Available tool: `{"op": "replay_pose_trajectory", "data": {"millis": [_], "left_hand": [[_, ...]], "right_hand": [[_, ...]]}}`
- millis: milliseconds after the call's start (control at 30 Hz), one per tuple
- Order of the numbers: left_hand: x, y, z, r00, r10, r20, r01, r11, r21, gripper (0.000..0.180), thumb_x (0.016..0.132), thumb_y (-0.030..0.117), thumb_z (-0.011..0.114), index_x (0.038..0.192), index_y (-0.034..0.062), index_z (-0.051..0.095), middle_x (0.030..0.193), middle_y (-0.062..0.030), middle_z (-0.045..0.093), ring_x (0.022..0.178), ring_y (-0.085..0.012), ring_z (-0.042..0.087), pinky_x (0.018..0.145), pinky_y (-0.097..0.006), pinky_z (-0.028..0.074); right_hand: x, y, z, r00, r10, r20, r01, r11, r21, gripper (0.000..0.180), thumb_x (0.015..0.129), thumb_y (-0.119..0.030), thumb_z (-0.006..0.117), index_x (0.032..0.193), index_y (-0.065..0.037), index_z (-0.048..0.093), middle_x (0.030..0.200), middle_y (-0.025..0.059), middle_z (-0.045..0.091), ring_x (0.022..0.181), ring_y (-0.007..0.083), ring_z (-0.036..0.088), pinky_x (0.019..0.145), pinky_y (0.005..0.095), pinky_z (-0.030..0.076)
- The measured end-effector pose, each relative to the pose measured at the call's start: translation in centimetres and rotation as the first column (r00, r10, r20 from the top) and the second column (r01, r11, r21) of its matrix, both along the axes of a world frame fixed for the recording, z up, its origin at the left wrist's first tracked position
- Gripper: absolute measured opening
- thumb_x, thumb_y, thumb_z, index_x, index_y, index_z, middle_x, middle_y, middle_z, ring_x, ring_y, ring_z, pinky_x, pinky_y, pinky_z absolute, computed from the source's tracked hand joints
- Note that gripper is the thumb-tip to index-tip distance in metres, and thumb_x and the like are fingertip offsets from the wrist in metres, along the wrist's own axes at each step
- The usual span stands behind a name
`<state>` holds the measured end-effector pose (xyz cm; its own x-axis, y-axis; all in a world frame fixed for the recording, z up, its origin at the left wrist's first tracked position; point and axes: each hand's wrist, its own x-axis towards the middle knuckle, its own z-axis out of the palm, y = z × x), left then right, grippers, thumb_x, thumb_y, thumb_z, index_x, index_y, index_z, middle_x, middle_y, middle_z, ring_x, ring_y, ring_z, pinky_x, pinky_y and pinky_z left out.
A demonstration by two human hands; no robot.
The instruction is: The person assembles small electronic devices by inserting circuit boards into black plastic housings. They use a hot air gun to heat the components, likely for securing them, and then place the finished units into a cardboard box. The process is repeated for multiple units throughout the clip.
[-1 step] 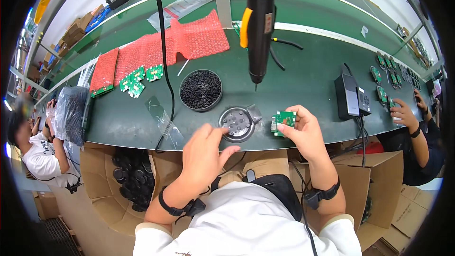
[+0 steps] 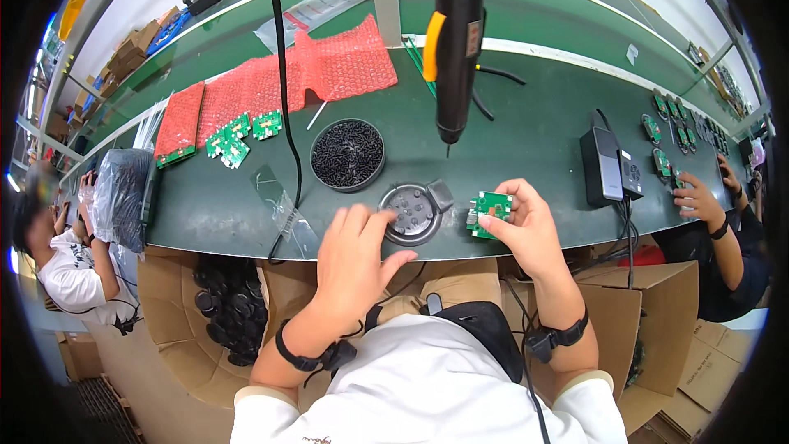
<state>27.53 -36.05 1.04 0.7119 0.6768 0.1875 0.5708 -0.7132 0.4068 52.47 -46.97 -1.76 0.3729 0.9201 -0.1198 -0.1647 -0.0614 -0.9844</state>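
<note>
The right hand (image 2: pixel 530 234) holds a small green square circuit board (image 2: pixel 491 214) just above the near edge of the green worktop (image 2: pixel 526 140). Its grip is closed on the board, with the thumb on 1 side and the fingers (image 2: pixel 514 193) curled over the far edge. The board looks light, thin and stiff, and the tiny parts on its face could break, so holding it by the edges seems best. The left hand (image 2: pixel 357 259) rests beside a round grey plastic disc with bumps (image 2: pixel 412 214), fingers loosely spread and touching its rim; it holds nothing. The disc looks hard and light too. A round black dish full of small black screws (image 2: pixel 348 154) sits just behind the disc. A black and yellow electric screwdriver (image 2: pixel 454 49) hangs above the worktop, tip pointing down.
</note>
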Motion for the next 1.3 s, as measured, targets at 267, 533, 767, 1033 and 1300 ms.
{"op": "replay_pose_trajectory", "data": {"millis": [267, 533, 767, 1033, 1300], "left_hand": [[1.9, 1.1, -0.8, 0.985, -0.167, 0.036, 0.17, 0.98, -0.105, 0.065, 0.07, 0.013, 0.087, 0.131, 0.0096, 0.065, 0.151, -0.0133, 0.05, 0.138, -0.0372, 0.046, 0.109, -0.05, 0.038], [2.2, 1.1, -0.5, 0.969, -0.235, 0.077, 0.242, 0.965, -0.1, 0.059, 0.07, 0.022, 0.089, 0.123, 0.0073, 0.067, 0.151, -0.0174, 0.049, 0.14, -0.0403, 0.041, 0.111, -0.052, 0.036], [3.5, 1.3, -2.8, 0.939, -0.289, 0.189, 0.307, 0.949, -0.074, 0.057, 0.066, 0.028, 0.092, 0.108, 0.0074, 0.06, 0.149, -0.017, 0.051, 0.14, -0.0387, 0.046, 0.119, -0.058, 0.029], [2.3, 2.6, 0.2, 0.925, -0.107, 0.363, 0.265, 0.869, -0.418, 0.044, 0.072, 0.007, 0.086, 0.115, 0.0083, 0.072, 0.129, -0.0119, 0.066, 0.112, -0.0275, 0.066, 0.096, -0.041, 0.053], [3.6, 1.8, -2.6, 0.762, -0.268, 0.589, 0.229, 0.963, 0.142, 0.03, 0.074, -0.003, 0.08, 0.102, 0.0067, 0.077, 0.105, -0.0108, 0.07, 0.083, -0.0231, 0.07, 0.069, -0.034, 0.058]], "right_hand": [[-0.6, 0.1, 0.5, 0.999, -0.011, -0.034, 0.009, 0.999, -0.036, 0.026, 0.095, 0.002, 0.068, 0.12, 0.003, 0.063, 0.102, 0.0088, 0.069, 0.09, 0.0125, 0.069, 0.08, 0.0257, 0.057], [-0.5, 0.4, 0.5, 0.998, -0.062, -0.014, 0.061, 0.997, -0.049, 0.024, 0.095, 0.002, 0.068, 0.119, 0.002, 0.065, 0.098, 0.0071, 0.071, 0.088, 0.0094, 0.068, 0.073, 0.0231, 0.054], [-1.0, 0.8, 0.8, 0.997, -0.047, -0.056, 0.042, 0.996, -0.084, 0.024, 0.094, 0.006, 0.068, 0.117, 0.003, 0.063, 0.104, 0.0073, 0.068, 0.09, 0.0104, 0.069, 0.076, 0.0249, 0.058], [-2.6, 1.0, -0.3, 0.998, 0.027, -0.055, -0.02, 0.992, 0.124, 0.016, 0.092, 0.011, 0.067, 0.104, 0.003, 0.062, 0.111, 0.0085, 0.066, 0.1, 0.0151, 0.067, 0.088, 0.0309, 0.059], [-0.7, 2.8, 1.9, 0.965, 0.199, -0.172, -0.206, 0.978, -0.024, 0.029, 0.098, -0.005, 0.067, 0.127, 0.0, 0.066, 0.116, 0.0097, 0.07, 0.096, 0.0122, 0.066, 0.076, 0.0245, 0.055]]}}
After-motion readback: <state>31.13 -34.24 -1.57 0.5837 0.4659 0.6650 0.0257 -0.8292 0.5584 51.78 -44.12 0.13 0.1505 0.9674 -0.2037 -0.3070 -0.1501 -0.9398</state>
